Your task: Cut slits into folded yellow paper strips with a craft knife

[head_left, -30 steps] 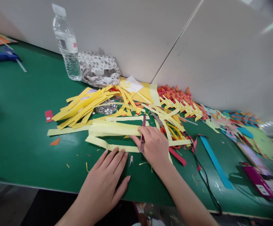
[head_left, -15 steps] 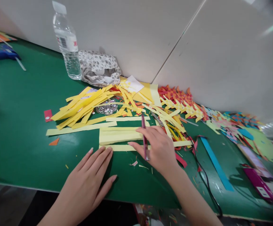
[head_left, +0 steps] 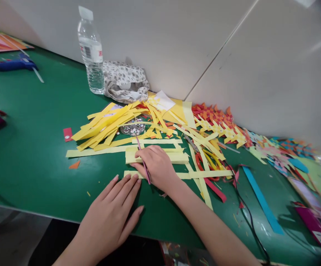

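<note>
My left hand (head_left: 110,212) lies flat with its fingers stretched out, the fingertips on the left end of a pale yellow paper strip (head_left: 131,174). Between the fingers of my right hand (head_left: 156,168) is a slim purple, knife-like tool (head_left: 146,171), tilted with its upper end pointing away from me; its exact kind is unclear. That hand rests over a wider pale yellow paper piece (head_left: 179,158) just beyond the strip and covers its middle. Another pale yellow strip (head_left: 94,152) extends to the left behind it.
Bright yellow paper strips (head_left: 105,127) are heaped behind my hands, beside a bag of sequins (head_left: 133,127). Red- and yellow-handled tools (head_left: 209,160) lie at right near a black cable (head_left: 250,218). A water bottle (head_left: 92,59) stands by the wall; a blue glue gun (head_left: 13,64) lies far left.
My right hand has moved left along the wider paper with the purple tool still in it. The wider paper's near edge has lifted slightly away from the strip. The view has swung a little left.
</note>
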The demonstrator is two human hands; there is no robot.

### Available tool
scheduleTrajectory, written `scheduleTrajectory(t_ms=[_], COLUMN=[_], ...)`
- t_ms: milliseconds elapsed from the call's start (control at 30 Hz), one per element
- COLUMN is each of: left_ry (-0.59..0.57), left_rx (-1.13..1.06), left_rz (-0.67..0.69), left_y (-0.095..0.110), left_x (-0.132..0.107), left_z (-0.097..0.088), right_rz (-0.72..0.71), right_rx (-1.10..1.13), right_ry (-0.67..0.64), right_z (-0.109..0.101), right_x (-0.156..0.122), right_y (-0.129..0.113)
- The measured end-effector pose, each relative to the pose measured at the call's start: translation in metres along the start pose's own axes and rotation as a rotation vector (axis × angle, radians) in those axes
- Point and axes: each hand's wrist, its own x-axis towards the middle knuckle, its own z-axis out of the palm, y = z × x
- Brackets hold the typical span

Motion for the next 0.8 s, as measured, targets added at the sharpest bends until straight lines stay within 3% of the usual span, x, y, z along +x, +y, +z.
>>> scheduleTrajectory(t_ms=[133, 300, 400, 500, 600, 800], left_ry=[0.005, 0.024, 0.033, 0.032, 0.027, 0.023], left_rx=[-0.003, -0.014, -0.012, -0.017, -0.019, -0.011], left_rz=[-0.009, -0.009, 0.003, 0.000, -0.006, -0.020], left_y=[0.000, -0.001, -0.001, 0.000, 0.000, 0.000], left_x=[0.001, 0.000, -0.001, -0.001, -0.001, 0.001], left_z=[-0.001, 0.000, 0.001, 0.001, 0.000, -0.001], right_rz=[0.016, 0.172, 0.249, 0.235, 0.311, 0.705], right_rx=[0.004, 0.191, 0.378, 0.496, 0.672, 1.177], right_ry=[0.068, 0.311, 0.295, 0.185, 0.099, 0.156], right_z=[-0.007, -0.019, -0.014, -0.009, -0.013, -0.022], right_x=[0.000, -0.010, -0.015, -0.014, -0.009, -0.014], right_y=[0.006, 0.000, -0.013, -0.022, -0.023, -0.016])
